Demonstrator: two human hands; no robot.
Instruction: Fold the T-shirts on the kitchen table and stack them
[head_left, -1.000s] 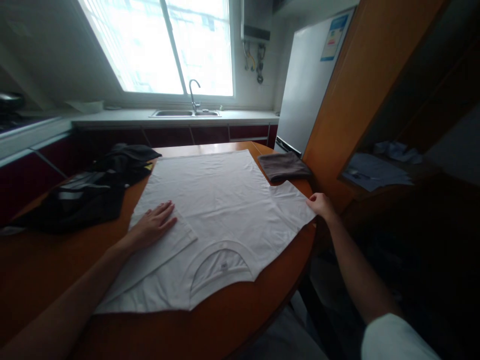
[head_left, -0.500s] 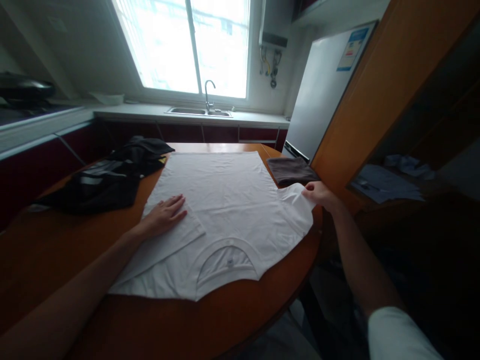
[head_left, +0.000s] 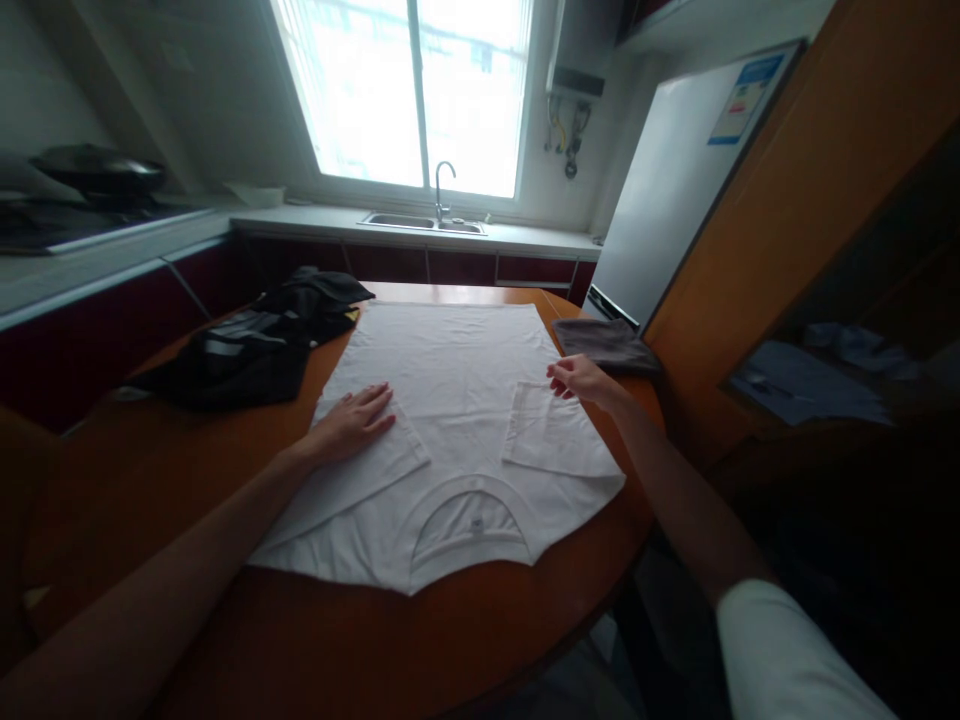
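Note:
A white T-shirt [head_left: 457,400] is spread on the table, its neckline toward me and its hem at the far side. Both sleeves are folded inward over the body. On the folded left sleeve, my left hand [head_left: 354,424] lies flat with fingers extended. My right hand [head_left: 579,380] is at the upper edge of the folded right sleeve [head_left: 559,430]. Its fingers are bent together in a pinch at the fabric's edge; the exact grip is partly hidden.
The round-edged wooden table [head_left: 480,650] bears a dark garment [head_left: 259,345] on the left and a folded grey cloth [head_left: 607,345] at the right. Beyond are a counter with a sink [head_left: 401,221], a wok [head_left: 97,168] on the stove, and a fridge [head_left: 675,190].
My right hand has moved left, bringing the right sleeve inward from the table's edge onto the shirt body. My left hand stays on the left sleeve. The view has shifted slightly left.

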